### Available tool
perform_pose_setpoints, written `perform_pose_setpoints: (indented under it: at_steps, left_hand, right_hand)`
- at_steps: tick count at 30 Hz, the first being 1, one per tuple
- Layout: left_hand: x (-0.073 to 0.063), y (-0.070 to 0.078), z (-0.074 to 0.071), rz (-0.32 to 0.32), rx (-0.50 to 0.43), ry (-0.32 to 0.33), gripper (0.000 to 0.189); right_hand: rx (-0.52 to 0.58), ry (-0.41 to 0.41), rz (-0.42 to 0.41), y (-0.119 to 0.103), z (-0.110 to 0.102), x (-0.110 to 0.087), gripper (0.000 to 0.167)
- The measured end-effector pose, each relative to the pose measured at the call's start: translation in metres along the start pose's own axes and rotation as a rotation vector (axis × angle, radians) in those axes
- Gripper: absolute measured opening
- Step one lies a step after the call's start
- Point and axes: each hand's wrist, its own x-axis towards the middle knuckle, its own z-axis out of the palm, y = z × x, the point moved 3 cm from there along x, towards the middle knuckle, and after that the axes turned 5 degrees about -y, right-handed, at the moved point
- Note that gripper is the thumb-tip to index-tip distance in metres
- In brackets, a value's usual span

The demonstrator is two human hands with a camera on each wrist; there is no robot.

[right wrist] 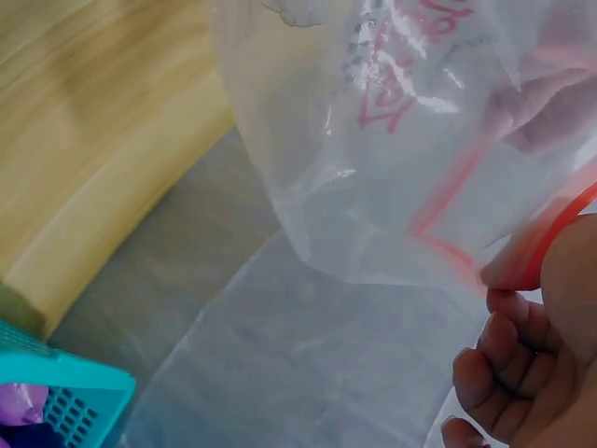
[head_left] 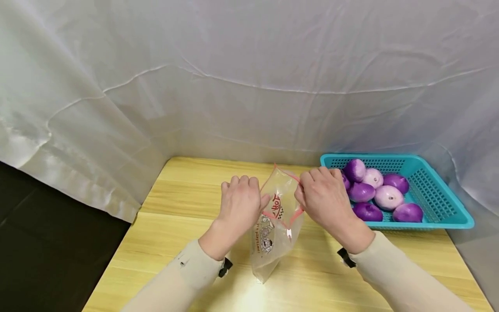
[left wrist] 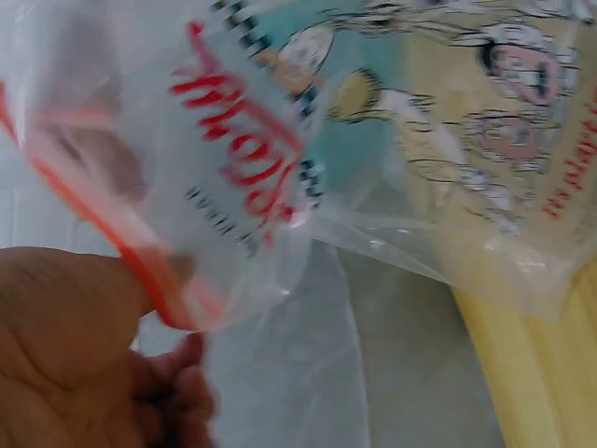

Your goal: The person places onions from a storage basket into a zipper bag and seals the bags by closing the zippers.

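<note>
Between the two hands is a clear plastic zip bag [head_left: 273,242] with a red-orange rim, red lettering and printed cartoon figures. Its mouth is spread apart at the top, and its lower corner reaches down to the wooden table. My left hand [head_left: 242,201] pinches the left side of the rim between thumb and fingers. On the opposite side, my right hand [head_left: 321,195] pinches the rim the same way. Both wrist views show the bag [left wrist: 252,168] as see-through, with nothing visible inside.
A teal plastic basket [head_left: 448,203] stands at the table's back right, close beyond my right hand. Several purple and pale onions [head_left: 388,197] lie in it. Grey cloth [head_left: 249,86] hangs behind the wooden table [head_left: 175,242]. A dark floor shows at the left.
</note>
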Motion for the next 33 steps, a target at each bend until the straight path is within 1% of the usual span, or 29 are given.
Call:
perform_pose_setpoints:
  at_steps: [1, 2, 4, 6, 8, 9, 11, 13, 15, 16, 17, 20, 23, 24, 26, 27, 29, 33]
  left_hand:
    - [0.001, -0.001, -0.001, -0.022, -0.014, -0.071, 0.046]
    - [0.002, -0.003, -0.003, -0.043, -0.018, -0.129, 0.047]
    - [0.004, -0.007, -0.007, -0.088, -0.025, -0.219, 0.039]
    - [0.005, -0.013, -0.012, -0.129, -0.011, -0.268, 0.026]
    - [0.005, -0.018, -0.018, -0.162, -0.002, -0.278, 0.016]
    - [0.004, -0.019, -0.022, -0.168, 0.002, -0.269, 0.015]
    - [0.002, -0.016, -0.030, -0.139, 0.013, -0.207, 0.016]
    - [0.001, -0.008, -0.035, -0.080, 0.027, -0.101, 0.017]
    - [0.001, 0.000, -0.035, -0.023, 0.042, -0.005, 0.016]
    - [0.001, 0.003, -0.032, -0.001, 0.052, 0.036, 0.015]
    - [0.001, 0.004, -0.029, 0.010, 0.057, 0.062, 0.015]
    - [0.001, 0.001, -0.017, 0.016, 0.062, 0.109, 0.016]
    - [-0.001, -0.002, -0.007, 0.022, 0.072, 0.196, 0.022]
    - [-0.002, -0.002, -0.005, 0.030, 0.080, 0.228, 0.023]
    - [-0.003, 0.001, -0.002, 0.058, 0.103, 0.273, 0.025]
    - [-0.004, 0.003, 0.000, 0.076, 0.114, 0.280, 0.025]
    - [-0.006, 0.007, 0.003, 0.101, 0.137, 0.263, 0.025]
    - [-0.012, 0.010, 0.011, 0.116, 0.166, 0.134, 0.024]
  right_hand:
    - [-0.001, -0.001, -0.003, 0.000, -0.001, 0.001, 0.023]
    - [0.000, -0.001, -0.003, 0.000, -0.004, 0.002, 0.023]
    - [0.000, 0.005, 0.006, 0.003, -0.011, 0.004, 0.021]
    - [0.001, 0.010, 0.022, 0.008, -0.019, 0.006, 0.020]
    - [0.001, 0.003, 0.035, 0.011, -0.025, 0.008, 0.019]
    - [0.002, -0.006, 0.037, 0.011, -0.026, 0.008, 0.018]
    - [0.008, -0.026, 0.034, 0.010, -0.024, 0.007, 0.018]
    - [0.015, -0.049, 0.030, 0.006, -0.017, 0.004, 0.018]
    - [0.019, -0.076, 0.034, 0.002, -0.008, -0.001, 0.019]
    - [0.018, -0.087, 0.035, 0.000, -0.003, -0.004, 0.020]
    - [0.012, -0.099, 0.037, -0.001, 0.003, -0.007, 0.021]
    - [0.001, -0.119, 0.042, -0.004, 0.018, -0.017, 0.024]
    - [-0.001, -0.086, 0.041, -0.005, 0.028, -0.027, 0.026]
    - [0.001, -0.067, 0.044, -0.005, 0.030, -0.030, 0.026]
    - [0.005, -0.028, 0.050, -0.003, 0.034, -0.033, 0.025]
    - [0.006, -0.015, 0.053, -0.003, 0.035, -0.034, 0.025]
    - [0.002, -0.005, 0.060, 0.000, 0.036, -0.035, 0.024]
    - [-0.011, -0.047, 0.080, 0.005, 0.037, -0.037, 0.023]
